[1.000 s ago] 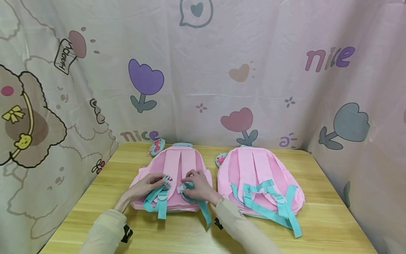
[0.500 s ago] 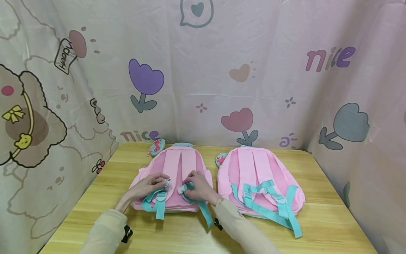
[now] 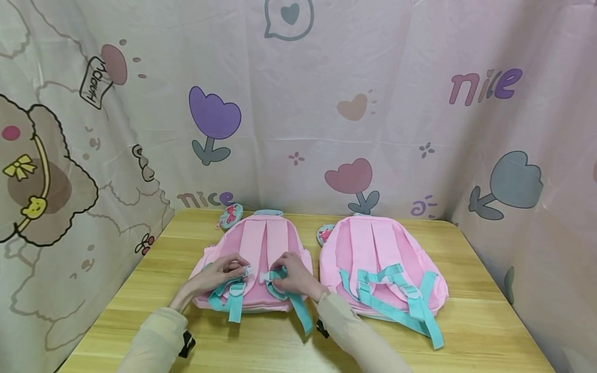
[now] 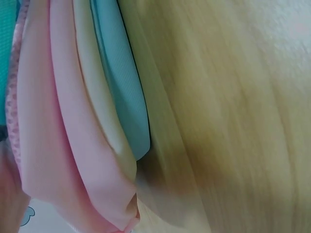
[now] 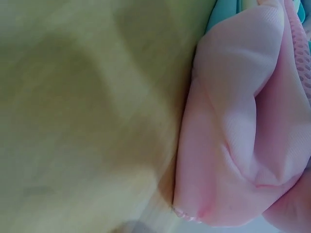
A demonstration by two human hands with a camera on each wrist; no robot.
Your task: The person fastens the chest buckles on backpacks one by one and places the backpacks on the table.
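Observation:
On the table lies a pink backpack, its strap side up, with teal webbing straps at its lower part. My left hand pinches one white buckle half on the left strap. With my right hand I pinch the other white buckle half, on the right strap. The two halves face each other over the middle of the bag, a small gap apart. The left wrist view has the bag's pink side; the right wrist view has its other side. Neither wrist view shows the buckle.
A second pink backpack lies to the right, its teal straps across its lower part. Small round pouches hang at the top left of both bags. The wooden table ends at a printed curtain behind.
The left buckle half has turned from pointing upward to pointing right, toward the other half. The left strap's tail shifted slightly left. My right hand has barely moved.

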